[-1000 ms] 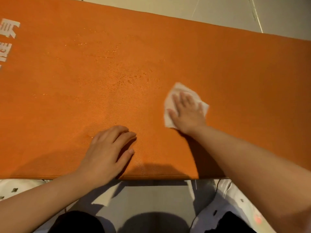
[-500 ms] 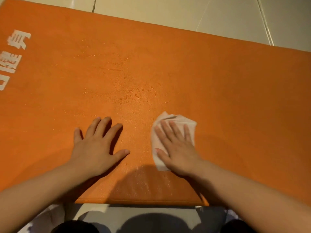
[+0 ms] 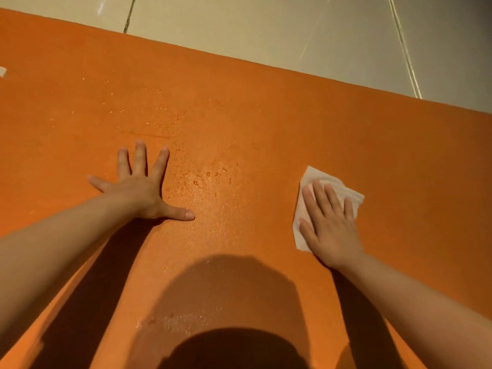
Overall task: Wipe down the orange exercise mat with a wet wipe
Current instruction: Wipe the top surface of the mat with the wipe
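The mat (image 3: pixel 266 123) fills nearly the whole view, its long axis running from 9 o'clock to 3 o'clock with the far edge slanting down toward the right, and the tiled floor (image 3: pixel 239 25) showing beyond it at 12. One wipe (image 3: pixel 315 182) lies on the mat at about 3 o'clock from centre, pinned flat under the right hand (image 3: pixel 328 225) — fingers straight and together, pressing rather than gripping, with the wipe's corners sticking out past the fingertips and the thumb side. The left hand (image 3: pixel 141 193) rests at about 9 o'clock, well apart from the wipe, fingers splayed and palm down on the bare mat, holding nothing; it looks like a brace.

Between the two hands sits a patch of wet beads (image 3: pixel 205 179), with more at 11 o'clock. The right hand is plainly the one to carry the wipe, and unwiped mat seems to lie further toward 3 and 1 o'clock.

Count — one mat, one wipe, two hands.
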Demonstrator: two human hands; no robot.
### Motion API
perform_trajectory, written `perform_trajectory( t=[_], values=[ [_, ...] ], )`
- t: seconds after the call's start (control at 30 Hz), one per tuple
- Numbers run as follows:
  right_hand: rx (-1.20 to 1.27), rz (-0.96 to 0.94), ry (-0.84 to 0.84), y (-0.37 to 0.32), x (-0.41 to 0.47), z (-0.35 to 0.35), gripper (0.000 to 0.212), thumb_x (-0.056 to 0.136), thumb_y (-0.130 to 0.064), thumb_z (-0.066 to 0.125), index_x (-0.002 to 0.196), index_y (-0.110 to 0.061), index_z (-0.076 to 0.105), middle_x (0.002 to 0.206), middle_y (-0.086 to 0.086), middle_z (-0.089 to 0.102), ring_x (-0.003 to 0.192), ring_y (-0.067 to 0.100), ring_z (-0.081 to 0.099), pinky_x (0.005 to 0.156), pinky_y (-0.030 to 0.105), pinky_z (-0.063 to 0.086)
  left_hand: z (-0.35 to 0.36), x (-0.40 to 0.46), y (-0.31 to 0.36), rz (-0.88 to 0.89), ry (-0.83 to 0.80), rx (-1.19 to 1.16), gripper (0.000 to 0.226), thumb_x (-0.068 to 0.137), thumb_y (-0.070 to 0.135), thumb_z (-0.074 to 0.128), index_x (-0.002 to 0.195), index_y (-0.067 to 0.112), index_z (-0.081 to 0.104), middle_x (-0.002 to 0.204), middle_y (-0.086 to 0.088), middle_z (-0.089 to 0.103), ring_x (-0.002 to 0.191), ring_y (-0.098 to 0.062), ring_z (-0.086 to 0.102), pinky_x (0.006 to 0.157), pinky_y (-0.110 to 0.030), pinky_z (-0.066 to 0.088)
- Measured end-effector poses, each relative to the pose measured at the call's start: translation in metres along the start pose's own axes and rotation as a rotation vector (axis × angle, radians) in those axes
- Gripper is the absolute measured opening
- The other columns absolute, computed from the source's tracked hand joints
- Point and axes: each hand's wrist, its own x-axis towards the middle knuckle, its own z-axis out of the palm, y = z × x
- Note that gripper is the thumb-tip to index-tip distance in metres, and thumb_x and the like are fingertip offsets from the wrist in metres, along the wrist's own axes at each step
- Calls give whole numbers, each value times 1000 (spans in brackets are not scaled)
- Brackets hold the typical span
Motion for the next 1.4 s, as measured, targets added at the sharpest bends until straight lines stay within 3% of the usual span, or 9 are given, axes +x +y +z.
perform_trajectory(
  t=[0.13, 0.27, 0.43, 0.57, 0.73, 0.93, 1.1, 1.23, 1.4],
  values=[
    [-1, -349, 15, -37, -34, 16, 66, 101, -58, 15, 157, -23, 18, 163, 7, 18, 150, 29, 8, 115, 54, 5, -7, 2, 5, -39, -126, 33, 145, 31, 93, 55, 109, 44, -56, 129, 3, -66, 131, -33, -50, 106, -79, 5],
    [74, -530, 43, -101, -3, 18, 63, 100, -60, 21, 154, -29, 25, 163, -1, 17, 151, 23, 9, 116, 56, 0, -10, 0, 8, -59, -167, 55, 145, 29, 94, 53, 105, 43, -60, 120, 3, -71, 127, -34, -53, 105, -80, 4],
    [47, -435, 53, -104, 82, -11, 68, 93, -64, 8, 155, -37, 5, 164, -9, -3, 151, 14, -9, 117, 50, -16, -11, -2, 11, -64, -186, 54, 145, 28, 95, 53, 104, 46, -61, 113, 5, -73, 125, -32, -56, 104, -80, 1],
    [10, -143, 32, -38, 130, -34, 73, 80, -69, -8, 146, -40, -18, 163, -9, -14, 147, 10, -19, 116, 47, -17, -12, 1, 11, -59, -192, 65, 146, 28, 94, 54, 106, 47, -60, 112, 7, -73, 123, -31, -57, 104, -80, 1],
    [113, 200, 64, 42, 100, -34, 78, 87, -68, -4, 156, -33, -2, 165, -4, -9, 150, 13, -14, 120, 52, -7, -15, 2, 11, -68, -217, 69, 147, 28, 94, 54, 106, 45, -61, 109, 5, -75, 121, -32, -58, 104, -80, 2],
    [65, -167, 88, -33, 23, 2, 68, 100, -60, 12, 157, -23, 17, 164, 5, 13, 152, 25, 3, 116, 57, 6, -16, 1, 10, -83, -228, 103, 146, 30, 97, 48, 104, 40, -64, 112, 0, -74, 123, -35, -57, 104, -79, 4],
    [67, -406, 112, -110, 81, -6, 63, 100, -61, 14, 153, -29, 29, 162, 0, 21, 151, 24, 11, 115, 60, 4, -12, 2, 10, -84, -216, 121, 147, 33, 99, 50, 104, 40, -64, 112, -1, -74, 123, -35, -57, 104, -79, 5],
    [-9, -322, 95, -101, 161, -38, 69, 93, -66, 7, 156, -38, 6, 165, -7, -5, 150, 17, -13, 113, 57, -21, -13, 2, 12, -74, -216, 116, 147, 31, 99, 49, 106, 41, -64, 113, 0, -74, 123, -35, -57, 105, -79, 4],
    [23, 69, 31, -12, 206, -67, 71, 92, -64, 8, 155, -36, -4, 164, -6, -13, 150, 19, -14, 117, 54, -7, -16, 4, 10, -67, -231, 106, 150, 32, 99, 51, 111, 41, -62, 113, 0, -74, 121, -35, -58, 105, -79, 2]
  ],
)
